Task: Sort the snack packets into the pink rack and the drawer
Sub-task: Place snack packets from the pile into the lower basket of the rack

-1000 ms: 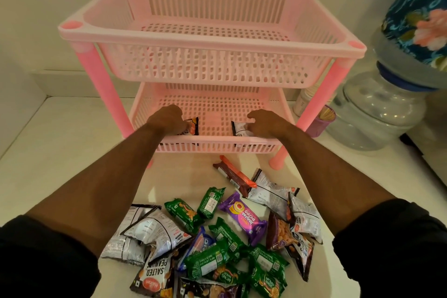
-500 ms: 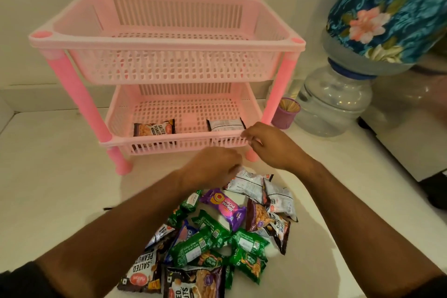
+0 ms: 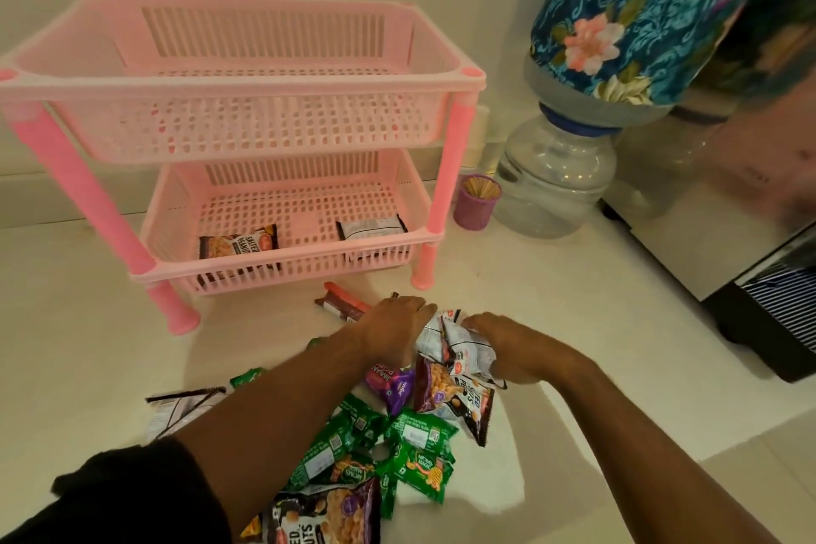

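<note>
The pink two-tier rack (image 3: 273, 80) stands at the back of the white counter. Its lower tier (image 3: 282, 269) holds a dark salted peanuts packet (image 3: 238, 246) on the left and a white packet (image 3: 373, 229) on the right. The upper tier looks empty. In front lies a pile of snack packets: green ones (image 3: 419, 459), a purple one (image 3: 393, 384) and a red-brown bar (image 3: 340, 305). My left hand (image 3: 395, 322) and my right hand (image 3: 512, 347) are both down on the pile's far end. Each closes its fingers on a white packet (image 3: 461, 351). No drawer is in view.
A water jar (image 3: 552, 177) under a floral cover (image 3: 640, 13) stands to the right of the rack. A purple cup of toothpicks (image 3: 477, 203) sits beside it. A dark appliance (image 3: 768, 287) fills the right edge. A silver packet (image 3: 176, 406) lies apart on the left.
Both hands left the lower tier, where a peanuts packet and a white packet now lie, and came back down to the pile. The view shifted right.
</note>
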### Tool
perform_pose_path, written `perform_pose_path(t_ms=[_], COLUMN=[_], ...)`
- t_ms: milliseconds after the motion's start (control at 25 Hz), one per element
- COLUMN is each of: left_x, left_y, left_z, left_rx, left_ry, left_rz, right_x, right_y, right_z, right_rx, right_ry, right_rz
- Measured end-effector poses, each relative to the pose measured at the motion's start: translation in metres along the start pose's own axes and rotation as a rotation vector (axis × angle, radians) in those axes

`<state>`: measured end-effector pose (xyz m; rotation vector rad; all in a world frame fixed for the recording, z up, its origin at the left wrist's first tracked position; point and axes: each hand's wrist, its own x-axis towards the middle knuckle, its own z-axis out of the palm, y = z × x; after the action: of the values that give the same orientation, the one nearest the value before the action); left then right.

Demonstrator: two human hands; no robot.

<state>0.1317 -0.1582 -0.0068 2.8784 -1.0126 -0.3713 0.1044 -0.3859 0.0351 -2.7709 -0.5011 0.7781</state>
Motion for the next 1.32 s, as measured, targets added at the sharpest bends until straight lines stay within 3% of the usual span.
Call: perform_pose_path(t_ms=[280,520,760,1120,1320], left_x=[0.005,-0.004,-0.036,-0.085,-0.096], left_y=[0.001,-0.004,-0.017,-0.082,-0.133], left_z=[0.009,-0.003,-0.051,-0.119,-0.135], left_rx=[-0.008,-0.192,-0.599,-0.811,-0.982], left_ry=[0.085,0.275,0.433,0.693,0.792], left_rz=[0.004,-0.027,-0.241,-0.501,-0.65], right_x=[-0.003,-0.01,-0.014,0.037,0.097], right_y=[0.007,-0.001,-0.03,-0.121,-0.146], right_z=[0.029,-0.006,-0.071,-0.112,-0.123], right_rx=[0.116,0.208,0.343,0.541,0.526], right_ry=[0.216,0.283,0.394,0.388,0.458], right_rz=[-0.026,-0.087,-0.22,-0.44,-0.368])
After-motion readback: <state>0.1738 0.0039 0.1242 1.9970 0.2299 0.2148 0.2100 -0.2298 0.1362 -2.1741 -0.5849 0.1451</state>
